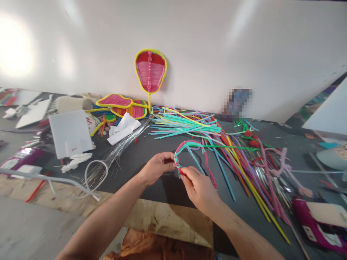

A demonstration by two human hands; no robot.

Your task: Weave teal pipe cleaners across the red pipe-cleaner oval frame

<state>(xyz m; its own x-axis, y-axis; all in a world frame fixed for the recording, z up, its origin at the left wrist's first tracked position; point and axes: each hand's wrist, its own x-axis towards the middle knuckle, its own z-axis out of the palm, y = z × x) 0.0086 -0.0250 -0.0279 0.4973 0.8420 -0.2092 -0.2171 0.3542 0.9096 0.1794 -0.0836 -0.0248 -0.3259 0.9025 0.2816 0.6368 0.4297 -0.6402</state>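
Between my two hands is a pair of pipe cleaners [187,144], teal and dark pink, twisted round each other into a bent arch. My left hand [159,167] pinches the twisted strand near its left end. Close beside it, my right hand [199,186] grips the lower end between thumb and fingers. The far part of the strand curves over to the right, and a pink length hangs down behind my right hand. Just beyond lies a pile of loose teal pipe cleaners [187,124] on the dark table [130,187].
A pink and red fan-shaped piece [150,72] with a yellow rim stands against the white wall. Thin metal wires [114,155], white paper [71,131] and a purple tool [27,157] lie left. Yellow pipe cleaners [252,184] and another purple tool [317,224] are right.
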